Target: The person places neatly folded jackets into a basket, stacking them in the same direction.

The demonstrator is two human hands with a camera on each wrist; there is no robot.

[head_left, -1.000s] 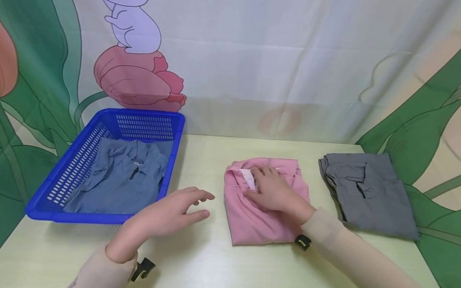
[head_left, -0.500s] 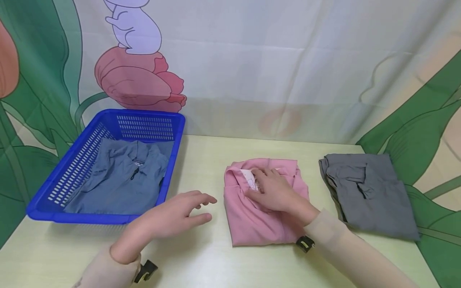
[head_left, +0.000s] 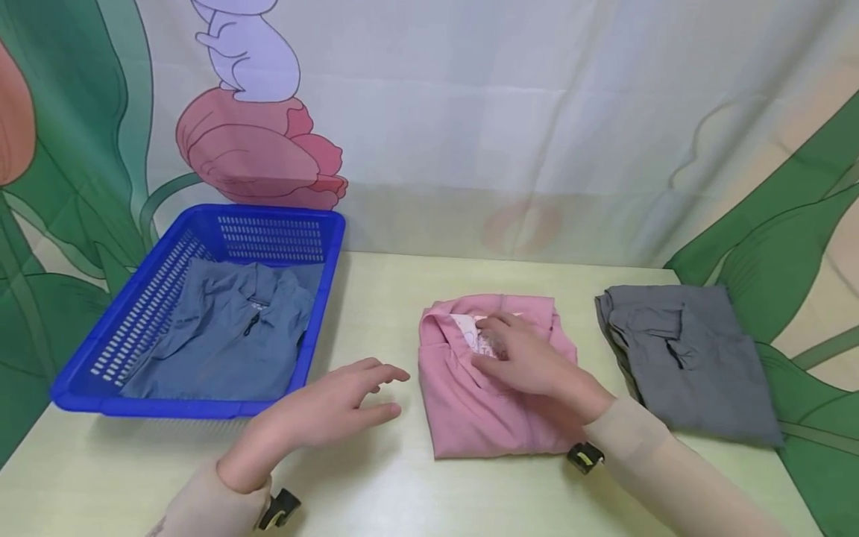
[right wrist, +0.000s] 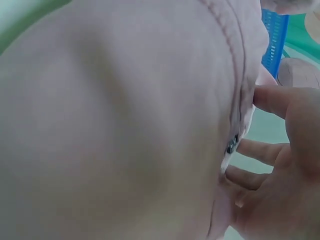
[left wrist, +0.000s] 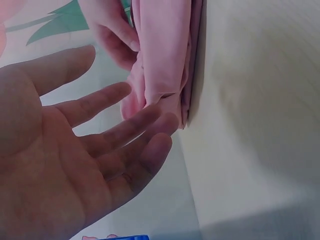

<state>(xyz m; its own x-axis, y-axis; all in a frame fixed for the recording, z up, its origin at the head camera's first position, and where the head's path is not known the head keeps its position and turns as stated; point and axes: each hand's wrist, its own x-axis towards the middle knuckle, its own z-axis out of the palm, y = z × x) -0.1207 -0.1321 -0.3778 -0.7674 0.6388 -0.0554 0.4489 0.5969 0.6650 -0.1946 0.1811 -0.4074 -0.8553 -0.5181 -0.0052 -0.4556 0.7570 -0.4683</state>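
A folded pink garment (head_left: pixel 470 410) lies mid-table, its neck opening showing a white patterned lining (head_left: pixel 470 332). Over its upper part is my right hand (head_left: pixel 526 354), fingertips at the lining. In the right wrist view, extended fingers (right wrist: pixel 257 150) of that hand meet the pink cloth along a seam with a small dark fastener (right wrist: pixel 232 145). My left hand (head_left: pixel 335 406) hovers left of the garment, fingers loosely spread and holding nothing. The left wrist view shows its palm (left wrist: pixel 55 165) facing the garment's folded edge (left wrist: pixel 165 50).
At the left stands a blue plastic basket (head_left: pixel 87 403) with a blue-grey zip-neck shirt (head_left: pixel 228 343) inside. A folded grey garment (head_left: pixel 698 373) lies at the table's right edge. Behind the table (head_left: pixel 376 500) hangs a printed curtain (head_left: pixel 456 134).
Both hands have shifted a little to the right. More of the white lining shows beside the right hand. The garments and the basket have stayed in place.
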